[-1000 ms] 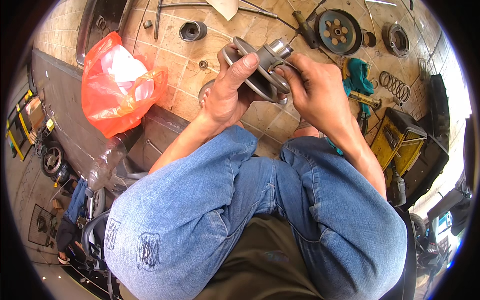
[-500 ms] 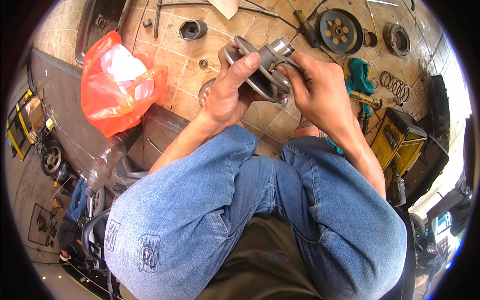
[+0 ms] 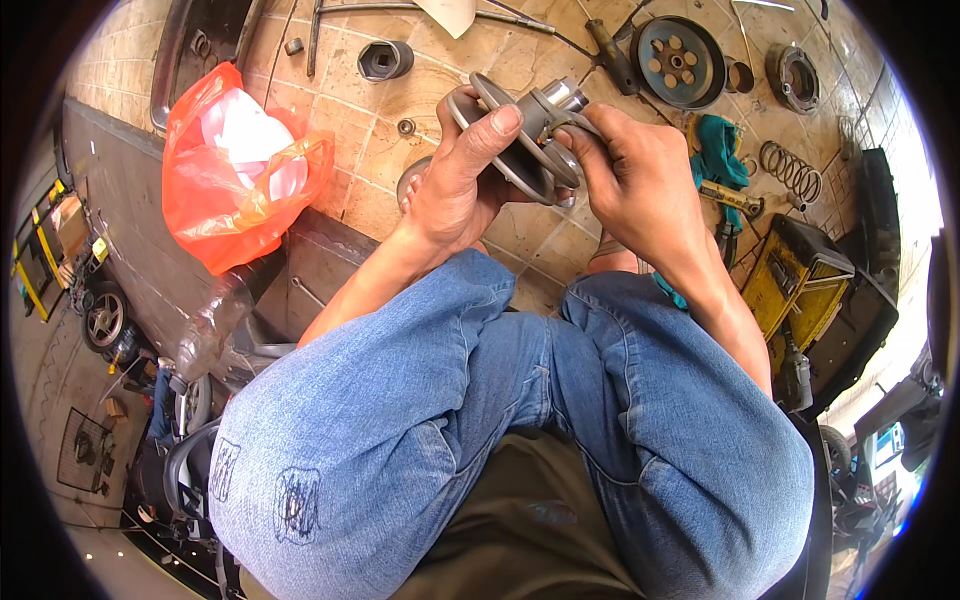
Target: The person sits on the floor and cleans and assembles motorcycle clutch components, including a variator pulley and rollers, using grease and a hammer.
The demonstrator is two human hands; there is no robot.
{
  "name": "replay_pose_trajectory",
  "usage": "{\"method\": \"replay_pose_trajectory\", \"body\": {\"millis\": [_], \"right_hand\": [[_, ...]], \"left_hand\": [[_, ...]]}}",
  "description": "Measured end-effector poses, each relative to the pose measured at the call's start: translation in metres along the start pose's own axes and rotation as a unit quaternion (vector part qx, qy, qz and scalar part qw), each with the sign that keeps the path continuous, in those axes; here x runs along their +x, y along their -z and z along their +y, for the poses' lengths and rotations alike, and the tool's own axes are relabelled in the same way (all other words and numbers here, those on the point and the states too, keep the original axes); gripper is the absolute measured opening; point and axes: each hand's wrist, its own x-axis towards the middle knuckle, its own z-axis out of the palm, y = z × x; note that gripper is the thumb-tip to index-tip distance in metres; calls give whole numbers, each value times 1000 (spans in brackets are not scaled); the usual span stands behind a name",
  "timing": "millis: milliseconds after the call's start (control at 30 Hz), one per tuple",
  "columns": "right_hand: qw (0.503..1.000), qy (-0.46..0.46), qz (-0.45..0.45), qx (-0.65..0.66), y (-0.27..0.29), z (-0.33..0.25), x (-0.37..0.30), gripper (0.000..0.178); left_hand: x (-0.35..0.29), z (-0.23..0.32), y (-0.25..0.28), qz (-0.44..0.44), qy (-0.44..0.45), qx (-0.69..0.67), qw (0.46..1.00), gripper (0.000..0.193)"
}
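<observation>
A grey metal scooter drive pulley [image 3: 536,116], made of two discs on a shiny hollow shaft, is held tilted above the floor in front of my knees. My left hand [image 3: 455,185] wraps around the disc edge, thumb on the near side and fingers behind. At the hub, my right hand [image 3: 645,165] is closed, with thumb and forefinger pressed to the collar beside the shaft. Whether a small part is pinched between those fingertips is hidden. Below the left hand, a round metal part [image 3: 408,180] shows only partly.
An orange-red plastic bag [image 3: 190,190] stands left. On the tiles lie a large socket [image 3: 385,60], a clutch bell [image 3: 681,62], a ring-shaped clutch part [image 3: 793,78], a coil spring [image 3: 800,178] and a teal cloth [image 3: 718,150]. A yellow toolbox [image 3: 800,285] sits right.
My hands and the pulley stay almost exactly where they were. At the far left, a person in the background has shifted slightly to the right.
</observation>
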Motion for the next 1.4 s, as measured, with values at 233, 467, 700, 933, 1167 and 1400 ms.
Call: {"method": "replay_pose_trajectory", "body": {"millis": [233,467,700,933,1167,1400], "right_hand": [[987,-65,5,148,9,14,-7,19],[972,-204,-67,-92,76,95,-91,39],[939,133,-132,-289,57,21,-46,78],[881,242,-163,-373,48,15,-16,98],[878,256,-173,-366,50,6,-11,94],[891,249,-152,-347,47,6,-12,77]], "left_hand": [[-2,3,-1,7,11,-9,1000,70],[3,10,-2,-19,61,-60,996,87],[5,8,-8,-40,98,-41,994,88],[-1,10,-4,-67,134,-62,987,87],[-2,12,-6,-47,129,-58,989,86],[-3,4,2,-53,133,-73,987,73]]}}
